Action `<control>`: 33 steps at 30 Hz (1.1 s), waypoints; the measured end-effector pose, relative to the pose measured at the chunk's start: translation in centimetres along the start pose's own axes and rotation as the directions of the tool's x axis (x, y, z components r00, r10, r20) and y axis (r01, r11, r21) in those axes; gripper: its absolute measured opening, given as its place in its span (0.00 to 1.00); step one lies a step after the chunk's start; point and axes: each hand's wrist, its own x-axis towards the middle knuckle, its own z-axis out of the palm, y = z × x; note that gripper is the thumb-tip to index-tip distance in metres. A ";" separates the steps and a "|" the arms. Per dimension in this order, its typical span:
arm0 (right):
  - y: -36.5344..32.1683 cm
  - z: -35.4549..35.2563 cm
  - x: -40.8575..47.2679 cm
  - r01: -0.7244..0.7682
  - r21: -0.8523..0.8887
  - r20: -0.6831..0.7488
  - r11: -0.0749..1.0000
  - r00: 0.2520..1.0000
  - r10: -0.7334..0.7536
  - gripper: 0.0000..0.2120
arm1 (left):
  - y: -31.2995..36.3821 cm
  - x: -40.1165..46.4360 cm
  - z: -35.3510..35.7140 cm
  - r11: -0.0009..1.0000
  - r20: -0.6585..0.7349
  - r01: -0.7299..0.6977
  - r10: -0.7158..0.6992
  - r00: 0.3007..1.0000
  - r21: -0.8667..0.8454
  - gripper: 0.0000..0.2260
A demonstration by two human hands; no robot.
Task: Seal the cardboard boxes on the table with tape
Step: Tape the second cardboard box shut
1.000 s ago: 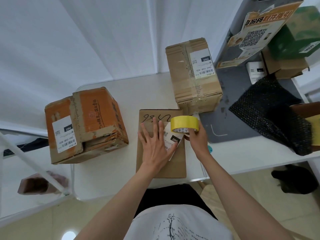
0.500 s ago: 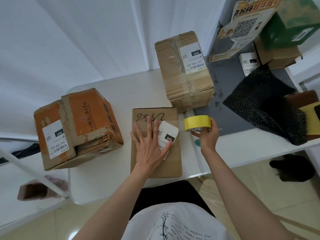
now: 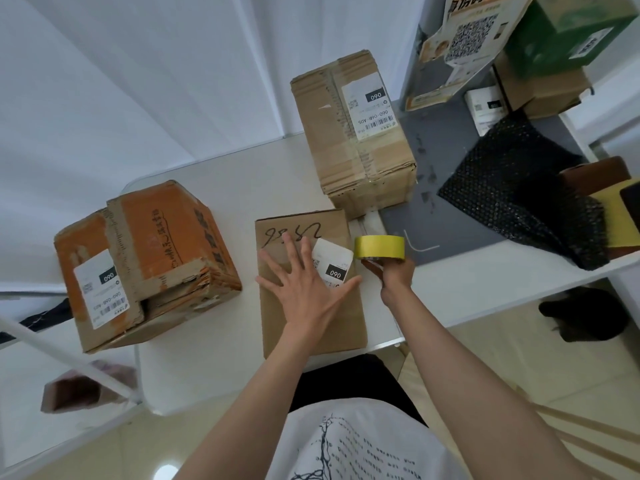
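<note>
A flat brown cardboard box [image 3: 343, 323] with handwritten digits and a white label lies at the table's near edge. My left hand [image 3: 304, 282] lies flat on its top with the fingers spread. Just right of this box, my right hand [image 3: 391, 271] holds a yellow tape roll [image 3: 379, 247] from below, above the table. An orange box [image 3: 166, 237] with a torn flap stands at the left. A taller brown box [image 3: 353, 161] with a white label stands behind.
The white table [image 3: 242, 188] ends close to my body. A grey mat [image 3: 446, 216] covers its right part. Black bubble wrap [image 3: 526, 188], a printed QR sign [image 3: 474, 36] and a green box [image 3: 568, 32] crowd the far right. A white metal bar [image 3: 65, 355] crosses the lower left.
My right hand carried the tape roll from above the flat box's right corner out to the right of the box. My left hand stayed pressed on the box.
</note>
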 end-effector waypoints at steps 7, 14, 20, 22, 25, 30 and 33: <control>1.1 -0.1 0.3 -0.193 -0.007 0.183 0.981 0.964 0.191 0.14 | 1.6 0.1 -0.2 0.999 0.048 0.044 -0.044 0.998 -0.008 0.62; 1.8 0.7 -0.2 -0.275 -0.249 0.278 0.929 0.898 0.341 0.22 | 1.9 0.2 -0.7 0.999 0.063 0.042 -0.041 0.997 -0.013 0.62; 0.9 0.8 -0.8 -0.208 -0.303 0.345 0.930 0.886 0.310 0.21 | 0.8 0.0 -1.6 0.998 0.073 0.029 -0.025 0.997 -0.048 0.62; 0.7 1.0 -1.1 -0.196 -0.307 0.364 0.931 0.880 0.305 0.14 | 0.0 0.1 -2.0 0.997 0.085 0.017 -0.011 0.996 -0.073 0.63; 0.4 1.0 -1.7 -0.112 -0.337 0.418 0.935 0.872 0.255 0.08 | -2.1 0.1 -2.6 0.990 0.076 -0.021 0.032 0.997 -0.138 0.63; -1.3 1.3 -3.2 0.115 -0.463 0.460 0.879 0.879 0.127 0.18 | -4.2 -0.4 -3.7 0.951 0.056 -0.071 0.092 0.994 -0.301 0.55; -3.5 1.8 -4.5 0.212 -0.567 0.436 0.796 0.897 0.072 0.35 | -3.9 -0.9 -4.0 0.902 0.082 -0.047 0.090 0.993 -0.429 0.50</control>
